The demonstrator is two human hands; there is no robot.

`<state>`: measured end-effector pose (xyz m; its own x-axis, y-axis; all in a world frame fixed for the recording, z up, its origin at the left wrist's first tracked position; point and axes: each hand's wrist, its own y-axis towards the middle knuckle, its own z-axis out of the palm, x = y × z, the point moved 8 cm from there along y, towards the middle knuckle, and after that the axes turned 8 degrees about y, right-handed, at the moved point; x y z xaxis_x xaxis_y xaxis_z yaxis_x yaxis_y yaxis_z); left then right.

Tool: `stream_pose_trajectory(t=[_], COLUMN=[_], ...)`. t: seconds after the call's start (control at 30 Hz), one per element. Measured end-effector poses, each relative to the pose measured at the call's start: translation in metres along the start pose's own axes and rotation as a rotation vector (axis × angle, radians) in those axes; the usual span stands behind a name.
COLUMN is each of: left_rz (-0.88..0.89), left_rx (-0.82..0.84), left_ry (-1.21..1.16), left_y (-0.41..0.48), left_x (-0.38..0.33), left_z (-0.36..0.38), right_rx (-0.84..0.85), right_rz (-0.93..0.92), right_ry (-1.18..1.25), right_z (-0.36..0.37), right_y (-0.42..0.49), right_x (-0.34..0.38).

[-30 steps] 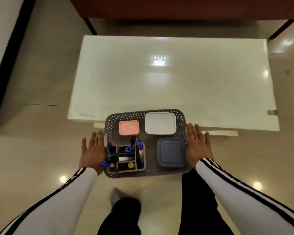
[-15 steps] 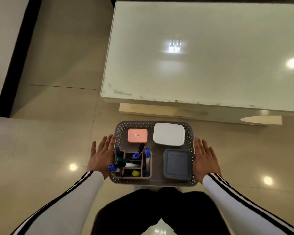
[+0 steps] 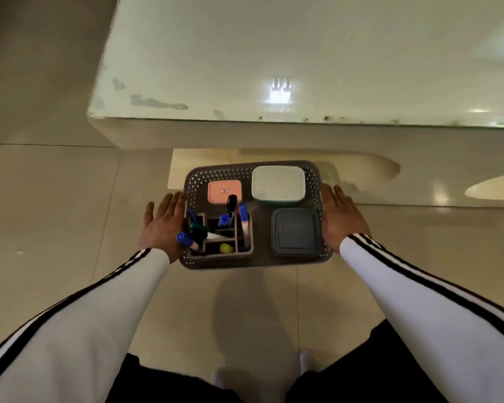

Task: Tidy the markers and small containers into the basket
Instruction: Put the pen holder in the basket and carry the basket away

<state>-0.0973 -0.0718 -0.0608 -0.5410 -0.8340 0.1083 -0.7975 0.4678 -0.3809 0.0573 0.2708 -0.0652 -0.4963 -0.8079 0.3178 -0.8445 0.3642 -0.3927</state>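
Grey basket, already loaded with the markers and three lidded containers, has come off the tabletop and now hangs lower, over the floor in front of it. Left hand and right hand press its two ends, fingers straight and together, curled round nothing. Sorting looks finished; only setting it down remains.
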Motion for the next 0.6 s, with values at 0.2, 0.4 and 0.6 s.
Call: stream_pose_trajectory(t=[0.2,0.4,0.6], left_rz=[0.036,0.048,-0.008], left_rx=[-0.177,-0.263,-0.295], left_ry=[-0.008,-0.089,-0.291], left_y=[0.08,0.12,0.128], left_x=[-0.003,-0.002,0.006], left_z=[0.002,-0.013,-0.015], right_rx=[-0.108,-0.186,-0.178], right_rz=[0.037,0.073,0.085], right_ry=[-0.003,0.125,0.183], right_z=[0.008,-0.003,-0.007], right_y=[0.065,0.092,0.107], right_x=[-0.019,-0.024,-0.029])
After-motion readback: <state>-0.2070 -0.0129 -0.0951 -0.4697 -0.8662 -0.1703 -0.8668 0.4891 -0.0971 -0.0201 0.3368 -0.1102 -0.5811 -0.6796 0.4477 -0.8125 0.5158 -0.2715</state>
